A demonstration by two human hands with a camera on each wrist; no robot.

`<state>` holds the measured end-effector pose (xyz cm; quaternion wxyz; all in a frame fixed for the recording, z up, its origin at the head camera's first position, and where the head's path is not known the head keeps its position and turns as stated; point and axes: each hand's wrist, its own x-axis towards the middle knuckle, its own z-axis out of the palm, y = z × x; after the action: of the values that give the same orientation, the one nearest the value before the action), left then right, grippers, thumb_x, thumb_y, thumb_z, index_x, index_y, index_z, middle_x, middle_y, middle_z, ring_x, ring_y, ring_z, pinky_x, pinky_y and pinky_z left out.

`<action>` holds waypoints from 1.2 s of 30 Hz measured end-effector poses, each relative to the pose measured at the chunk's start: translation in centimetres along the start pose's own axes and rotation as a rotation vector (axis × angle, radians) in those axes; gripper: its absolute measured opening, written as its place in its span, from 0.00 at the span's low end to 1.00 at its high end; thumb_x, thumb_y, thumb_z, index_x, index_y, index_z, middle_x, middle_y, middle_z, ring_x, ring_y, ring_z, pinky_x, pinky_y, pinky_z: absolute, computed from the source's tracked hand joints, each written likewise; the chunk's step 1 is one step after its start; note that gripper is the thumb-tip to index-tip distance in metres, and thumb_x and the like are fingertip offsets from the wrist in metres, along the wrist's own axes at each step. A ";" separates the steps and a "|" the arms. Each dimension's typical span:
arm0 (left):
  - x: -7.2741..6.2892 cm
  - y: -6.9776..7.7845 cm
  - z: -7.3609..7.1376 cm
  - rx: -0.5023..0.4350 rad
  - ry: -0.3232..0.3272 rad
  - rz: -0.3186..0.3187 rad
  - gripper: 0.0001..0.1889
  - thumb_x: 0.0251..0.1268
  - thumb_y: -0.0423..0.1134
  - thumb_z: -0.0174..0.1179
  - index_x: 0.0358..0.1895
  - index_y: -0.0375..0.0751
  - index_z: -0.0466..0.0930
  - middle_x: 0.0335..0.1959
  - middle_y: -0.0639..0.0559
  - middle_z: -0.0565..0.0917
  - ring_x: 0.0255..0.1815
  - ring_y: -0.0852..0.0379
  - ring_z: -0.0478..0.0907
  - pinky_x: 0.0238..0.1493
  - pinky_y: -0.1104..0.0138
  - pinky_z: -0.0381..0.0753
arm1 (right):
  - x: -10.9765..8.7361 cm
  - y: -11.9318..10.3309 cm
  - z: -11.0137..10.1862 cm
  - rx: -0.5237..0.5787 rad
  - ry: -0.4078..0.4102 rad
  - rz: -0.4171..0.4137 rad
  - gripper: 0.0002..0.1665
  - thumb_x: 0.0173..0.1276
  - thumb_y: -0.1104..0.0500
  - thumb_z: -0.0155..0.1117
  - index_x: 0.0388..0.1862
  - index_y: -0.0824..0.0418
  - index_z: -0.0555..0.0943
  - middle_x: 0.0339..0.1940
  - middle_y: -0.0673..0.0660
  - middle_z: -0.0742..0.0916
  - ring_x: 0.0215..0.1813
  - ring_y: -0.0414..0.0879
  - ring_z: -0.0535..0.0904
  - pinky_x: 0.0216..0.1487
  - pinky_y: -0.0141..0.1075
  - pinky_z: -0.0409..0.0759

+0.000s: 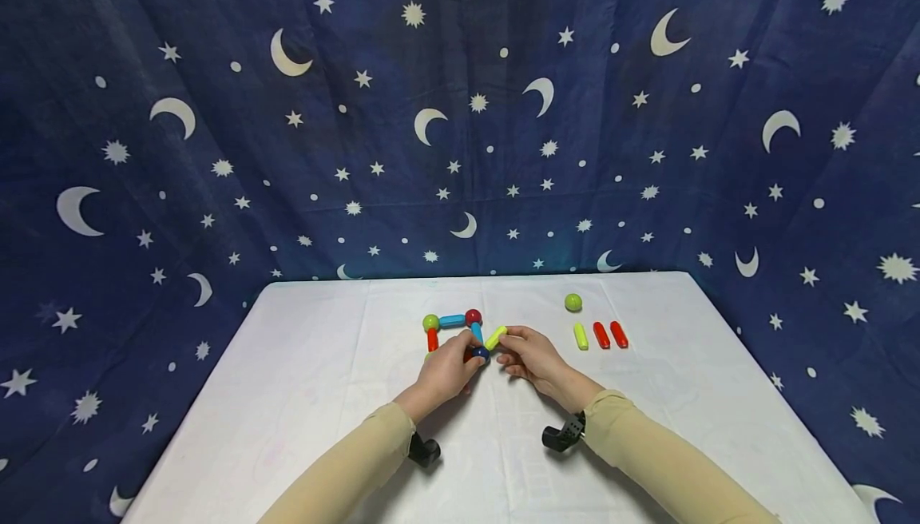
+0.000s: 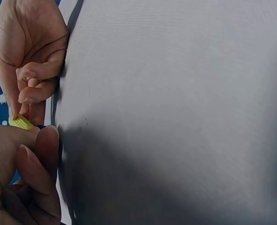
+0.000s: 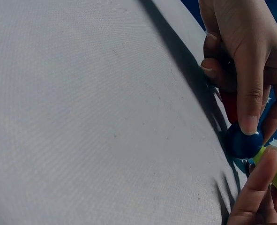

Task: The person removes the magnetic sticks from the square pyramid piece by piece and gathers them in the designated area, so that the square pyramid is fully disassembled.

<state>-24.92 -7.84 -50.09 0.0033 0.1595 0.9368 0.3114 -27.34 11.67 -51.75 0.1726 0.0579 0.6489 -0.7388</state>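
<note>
My left hand (image 1: 444, 367) pinches a dark blue ball (image 3: 241, 143) between thumb and fingers. Between the thumb and fingers of my right hand (image 1: 537, 361) is a short yellow-green rod (image 1: 496, 337), its end touching the blue ball in the right wrist view. A red rod (image 3: 229, 106) meets the ball's other side, partly behind the left hand. The ball belongs to a frame of balls and rods: a blue rod (image 1: 477, 333) leads back to a red ball (image 1: 473, 317), another blue rod (image 1: 452, 321) to a green ball (image 1: 430, 323), then a red rod (image 1: 432, 340). The left hand hides the near-left corner.
Right of the hands lie a loose yellow-green rod (image 1: 580, 336), two red rods (image 1: 601, 335) side by side, and a green ball (image 1: 573, 303) behind them. A white cloth covers the table (image 1: 345, 372). A dark blue curtain (image 1: 460, 109) with moons and stars hangs behind.
</note>
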 end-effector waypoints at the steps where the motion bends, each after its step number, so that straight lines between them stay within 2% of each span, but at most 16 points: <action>1: 0.0 0.0 0.0 -0.001 0.000 0.000 0.13 0.71 0.42 0.67 0.53 0.48 0.77 0.46 0.52 0.84 0.39 0.58 0.78 0.48 0.59 0.82 | 0.0 0.0 0.0 -0.004 0.006 0.000 0.25 0.78 0.58 0.61 0.69 0.66 0.72 0.45 0.57 0.88 0.27 0.38 0.82 0.26 0.29 0.79; 9: 0.0 -0.1 0.0 0.002 -0.006 -0.003 0.13 0.71 0.42 0.67 0.53 0.48 0.77 0.46 0.52 0.84 0.37 0.59 0.77 0.46 0.60 0.82 | -0.2 -0.1 0.2 -0.043 0.040 -0.013 0.25 0.78 0.58 0.61 0.69 0.67 0.72 0.46 0.59 0.88 0.24 0.38 0.76 0.22 0.28 0.74; 15: 0.0 -0.2 0.0 0.005 -0.001 0.006 0.13 0.71 0.42 0.67 0.53 0.47 0.77 0.46 0.52 0.84 0.39 0.59 0.78 0.48 0.60 0.82 | 0.0 0.1 0.1 -0.058 0.053 -0.020 0.23 0.79 0.57 0.60 0.66 0.67 0.74 0.38 0.57 0.85 0.23 0.37 0.73 0.21 0.28 0.72; 21: 0.0 -0.2 0.1 0.008 -0.006 0.001 0.14 0.70 0.42 0.68 0.53 0.47 0.77 0.46 0.51 0.84 0.39 0.58 0.77 0.48 0.60 0.82 | -0.3 -0.4 -1.3 -0.057 0.042 -0.037 0.23 0.79 0.56 0.60 0.64 0.69 0.75 0.35 0.56 0.83 0.24 0.38 0.73 0.22 0.28 0.73; 25: 0.0 -0.1 0.0 -0.006 -0.022 -0.014 0.14 0.71 0.42 0.67 0.53 0.47 0.77 0.47 0.51 0.84 0.38 0.58 0.76 0.46 0.62 0.82 | -1.1 -2.7 -4.7 -0.080 0.044 -0.086 0.26 0.79 0.56 0.59 0.67 0.71 0.71 0.35 0.54 0.84 0.26 0.38 0.76 0.24 0.28 0.75; 29: 0.0 -0.1 -0.1 -0.016 -0.024 -0.024 0.13 0.70 0.42 0.67 0.53 0.47 0.77 0.46 0.51 0.84 0.37 0.58 0.76 0.43 0.62 0.82 | -2.0 -5.3 -9.8 -0.142 0.108 -0.140 0.30 0.79 0.55 0.58 0.70 0.72 0.66 0.35 0.50 0.84 0.29 0.37 0.78 0.27 0.28 0.77; 32: 0.0 -0.1 0.0 -0.018 -0.021 -0.022 0.13 0.70 0.42 0.68 0.53 0.47 0.77 0.46 0.51 0.84 0.36 0.59 0.76 0.40 0.63 0.81 | -2.5 -6.7 -14.0 -0.265 0.212 -0.140 0.33 0.79 0.52 0.58 0.73 0.72 0.66 0.38 0.49 0.83 0.33 0.38 0.79 0.32 0.29 0.80; 36: 0.0 -0.2 0.1 -0.023 -0.021 -0.019 0.13 0.70 0.41 0.68 0.52 0.47 0.77 0.44 0.51 0.83 0.31 0.60 0.75 0.34 0.65 0.78 | -2.9 -7.0 -18.7 -0.479 0.314 -0.067 0.35 0.79 0.50 0.57 0.72 0.74 0.67 0.43 0.54 0.82 0.38 0.43 0.79 0.38 0.33 0.82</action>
<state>-25.01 -7.94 -50.27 0.0180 0.1537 0.9345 0.3206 -29.52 31.21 -47.14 0.0543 0.1079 0.8251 -0.5519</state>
